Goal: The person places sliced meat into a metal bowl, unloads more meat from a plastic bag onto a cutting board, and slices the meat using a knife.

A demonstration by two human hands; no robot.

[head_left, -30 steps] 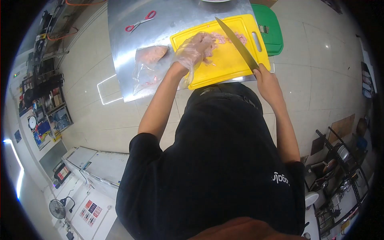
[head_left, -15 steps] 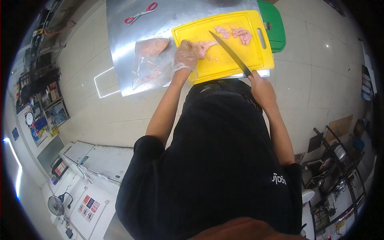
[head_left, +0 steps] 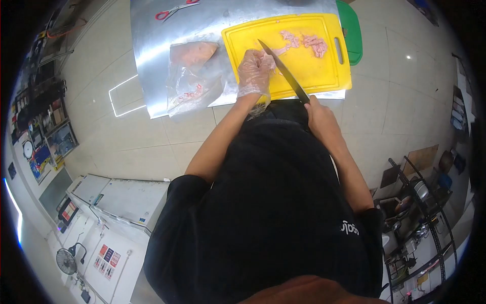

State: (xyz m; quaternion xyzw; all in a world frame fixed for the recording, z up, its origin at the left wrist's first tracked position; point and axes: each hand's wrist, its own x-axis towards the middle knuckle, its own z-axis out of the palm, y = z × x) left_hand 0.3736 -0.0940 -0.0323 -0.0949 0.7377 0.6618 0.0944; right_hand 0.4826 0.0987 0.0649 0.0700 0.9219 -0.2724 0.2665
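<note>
My left hand (head_left: 254, 73), in a clear plastic glove, is closed on raw meat (head_left: 269, 62) at the left part of the yellow cutting board (head_left: 304, 78). My right hand (head_left: 322, 116), bare, grips the handle of a long knife (head_left: 284, 72) at the board's near edge. The blade slants up and left across the board, its tip just beyond my left fingers, beside the meat. Chopped pink meat (head_left: 316, 45) lies in small heaps near the board's far right. Left of the board, a clear plastic bag (head_left: 195, 83) holds a larger pale piece.
Red-handled scissors (head_left: 176, 9) lie at the far left of the metal table (head_left: 152, 61). A green lid or tray (head_left: 353, 38) sticks out behind the board's right end. A white cabinet (head_left: 129, 200) stands at the lower left, a rack with pans (head_left: 425, 202) at the lower right.
My left hand has left the heap, drawn back, then moved right, closing on the meat. The knife has shifted left and down with my right hand. The view has shifted too.
</note>
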